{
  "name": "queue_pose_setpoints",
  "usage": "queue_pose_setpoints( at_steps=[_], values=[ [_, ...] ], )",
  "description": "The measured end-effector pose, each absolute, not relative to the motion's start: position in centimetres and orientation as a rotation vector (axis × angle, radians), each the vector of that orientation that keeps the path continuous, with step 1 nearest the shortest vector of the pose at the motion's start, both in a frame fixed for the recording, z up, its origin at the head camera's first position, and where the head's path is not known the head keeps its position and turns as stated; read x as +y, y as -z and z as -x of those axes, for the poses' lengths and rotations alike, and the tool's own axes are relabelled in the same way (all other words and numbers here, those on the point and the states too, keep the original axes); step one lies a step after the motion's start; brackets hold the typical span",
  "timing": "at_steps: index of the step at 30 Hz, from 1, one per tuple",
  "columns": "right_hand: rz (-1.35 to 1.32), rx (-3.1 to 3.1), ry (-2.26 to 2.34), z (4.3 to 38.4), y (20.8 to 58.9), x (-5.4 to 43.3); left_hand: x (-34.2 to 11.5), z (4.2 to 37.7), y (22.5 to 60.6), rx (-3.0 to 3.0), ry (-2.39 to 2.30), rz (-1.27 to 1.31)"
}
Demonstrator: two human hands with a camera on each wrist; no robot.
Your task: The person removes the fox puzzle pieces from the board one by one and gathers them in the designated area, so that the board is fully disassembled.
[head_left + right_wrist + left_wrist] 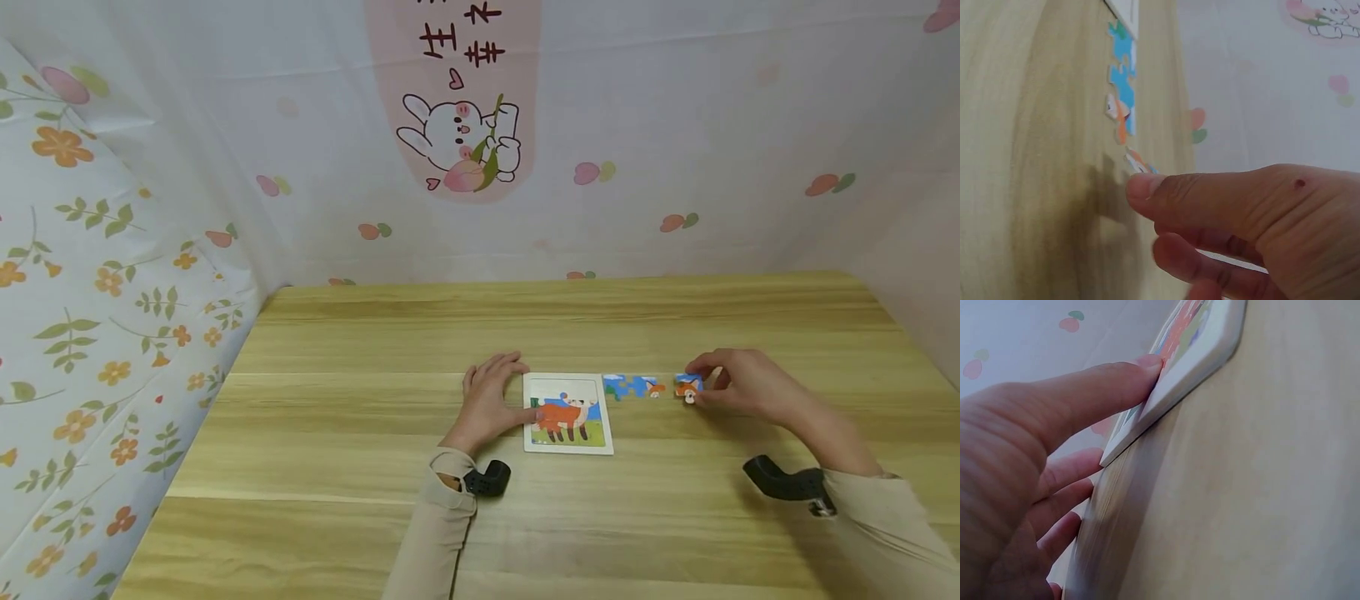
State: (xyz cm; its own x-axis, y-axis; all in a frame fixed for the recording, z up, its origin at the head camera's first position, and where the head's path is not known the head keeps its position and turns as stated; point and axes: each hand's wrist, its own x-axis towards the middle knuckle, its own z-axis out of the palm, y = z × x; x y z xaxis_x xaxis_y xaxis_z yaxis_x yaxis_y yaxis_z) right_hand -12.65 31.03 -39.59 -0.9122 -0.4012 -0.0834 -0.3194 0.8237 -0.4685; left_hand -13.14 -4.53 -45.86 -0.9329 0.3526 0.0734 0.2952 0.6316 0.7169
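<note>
A square puzzle board (567, 378) with a white frame and a red fox body pictured in it lies on the table. My left hand (489, 406) rests at its left side, thumb pressing on the picture and index fingertip at the far corner; the other fingers are spread loosely. Beside the board's upper right, blue puzzle pieces (628, 387) lie joined in a row, one showing part of an orange fox face. Just right of that row, my right hand (750, 385) pinches a puzzle piece (687, 387) with a fox face on it between thumb and fingers, a small gap from the row.
The wooden table (360, 483) runs back to a white printed cloth (645, 100). Another floral cloth (112, 333) hangs along the left side. Black wrist devices (487, 479) sit on both wrists.
</note>
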Motion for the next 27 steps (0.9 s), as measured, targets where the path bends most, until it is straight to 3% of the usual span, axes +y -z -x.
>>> queue_pose_setpoints(
  at_steps=[27],
  values=[
    [0.643,2.827,0.795,13.1,42.2,31.2,-4.6,13.2,45.8,2.766,-1.21,-0.578]
  ],
)
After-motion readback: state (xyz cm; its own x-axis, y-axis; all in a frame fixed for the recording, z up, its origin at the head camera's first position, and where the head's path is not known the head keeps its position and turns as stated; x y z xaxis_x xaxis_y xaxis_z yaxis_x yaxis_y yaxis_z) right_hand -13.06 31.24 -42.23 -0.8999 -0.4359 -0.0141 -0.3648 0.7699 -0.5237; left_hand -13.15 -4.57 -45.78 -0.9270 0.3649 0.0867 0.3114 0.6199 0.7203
